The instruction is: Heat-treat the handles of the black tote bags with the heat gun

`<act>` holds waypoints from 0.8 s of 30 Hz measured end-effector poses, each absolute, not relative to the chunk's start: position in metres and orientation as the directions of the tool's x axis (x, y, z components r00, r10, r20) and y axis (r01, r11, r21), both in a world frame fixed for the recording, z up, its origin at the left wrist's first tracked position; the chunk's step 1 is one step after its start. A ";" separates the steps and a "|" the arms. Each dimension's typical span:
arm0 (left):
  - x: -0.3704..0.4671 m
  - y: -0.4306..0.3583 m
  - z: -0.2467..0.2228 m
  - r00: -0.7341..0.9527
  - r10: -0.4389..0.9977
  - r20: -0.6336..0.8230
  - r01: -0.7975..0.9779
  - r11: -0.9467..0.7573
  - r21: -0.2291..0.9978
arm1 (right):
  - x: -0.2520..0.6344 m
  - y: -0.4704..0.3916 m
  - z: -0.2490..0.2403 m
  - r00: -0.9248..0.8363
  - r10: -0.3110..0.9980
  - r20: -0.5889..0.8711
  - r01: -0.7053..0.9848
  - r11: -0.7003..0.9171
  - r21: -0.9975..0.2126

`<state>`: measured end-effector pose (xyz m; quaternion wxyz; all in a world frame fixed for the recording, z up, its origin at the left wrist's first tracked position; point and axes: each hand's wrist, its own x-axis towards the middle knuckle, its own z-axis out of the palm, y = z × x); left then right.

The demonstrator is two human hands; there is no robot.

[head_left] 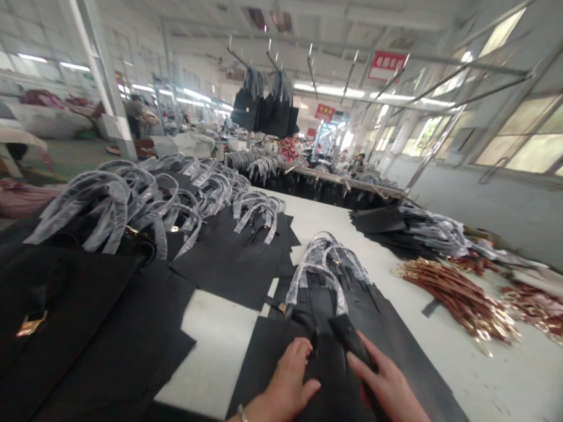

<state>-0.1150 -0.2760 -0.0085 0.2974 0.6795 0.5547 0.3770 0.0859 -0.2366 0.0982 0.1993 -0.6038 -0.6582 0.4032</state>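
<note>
Black leather bag panel [267,346] lies on the table in front of me, its handle wrapped in clear plastic [319,274]. My left hand [289,380] rests on this panel, thumb apart from the bent fingers, beside a curled black strap [305,319]. Between the thumb and fingers of my right hand [389,381] is a wide black leather strap [348,336], its tip pointing up and left over the panel. The strap's lower part runs beneath that hand. A small gold buckle [282,307] shows left of the plastic-wrapped handle.
Stacked black panels with wrapped handles [110,211] cover the left side. Brown straps with gold clasps [458,297] lie on the white table [502,372] at right, near another black pile [387,227]. Black bags [266,109] hang from a rack behind.
</note>
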 end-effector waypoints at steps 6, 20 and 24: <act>-0.127 -0.313 0.006 0.138 0.963 0.232 0.676 -0.262 0.688 | 0.083 -0.243 0.120 -0.324 0.862 -0.389 0.593 -0.135 -0.794; -0.130 -0.319 0.002 0.284 0.910 0.301 0.760 -0.405 0.508 | 0.046 -0.219 0.114 -0.297 0.899 -0.322 0.600 -0.087 -0.796; -0.132 -0.324 -0.003 0.341 0.879 0.333 0.711 -0.473 0.520 | 0.048 -0.215 0.128 -0.340 0.889 -0.308 0.583 -0.058 -0.811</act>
